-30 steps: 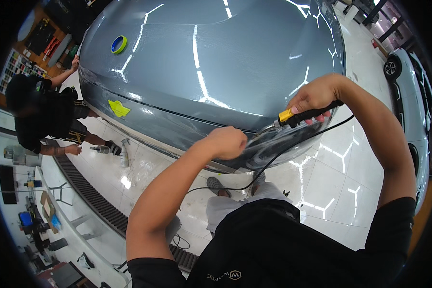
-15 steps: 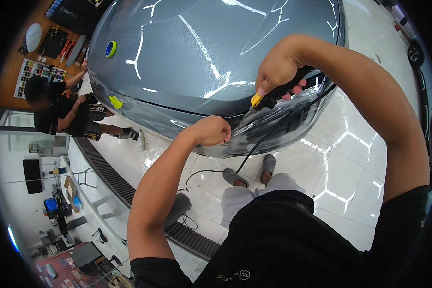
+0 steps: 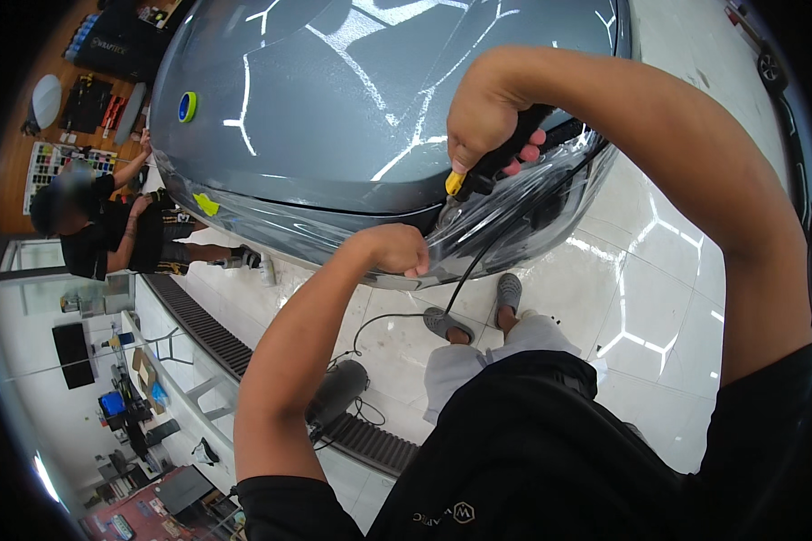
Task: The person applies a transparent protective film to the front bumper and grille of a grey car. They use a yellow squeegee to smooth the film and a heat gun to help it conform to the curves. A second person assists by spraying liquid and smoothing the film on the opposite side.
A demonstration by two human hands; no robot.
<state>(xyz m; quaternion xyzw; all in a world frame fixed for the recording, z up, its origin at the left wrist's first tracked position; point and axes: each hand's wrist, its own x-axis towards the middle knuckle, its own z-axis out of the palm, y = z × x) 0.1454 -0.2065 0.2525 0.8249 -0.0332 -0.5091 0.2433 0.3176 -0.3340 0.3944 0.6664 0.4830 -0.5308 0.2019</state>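
My left hand [image 3: 397,250] is closed in a pinch at the edge of a clear, wrinkled film [image 3: 514,203] lying over the front bumper of a grey car [image 3: 289,99]. My right hand [image 3: 492,131] grips a black heat gun [image 3: 507,155] with a yellow collar; its metal nozzle points down at the film, just right of my left hand. A black cord [image 3: 465,281] hangs across the film and runs to the floor. Creases fan out across the film to the right. Some fingertips of both hands are hidden.
A blue-and-green disc [image 3: 187,107] sits on the hood, and a lime-green squeegee-like piece [image 3: 206,204] lies on the bumper's left part. Another person [image 3: 90,216] stands at the car's far left. A floor grate [image 3: 198,320] and a dark cylinder [image 3: 341,388] are behind me.
The whole view has shifted slightly. Both hands keep their grips, with the nozzle still close to my left hand. The film's creases look brighter and more drawn out.
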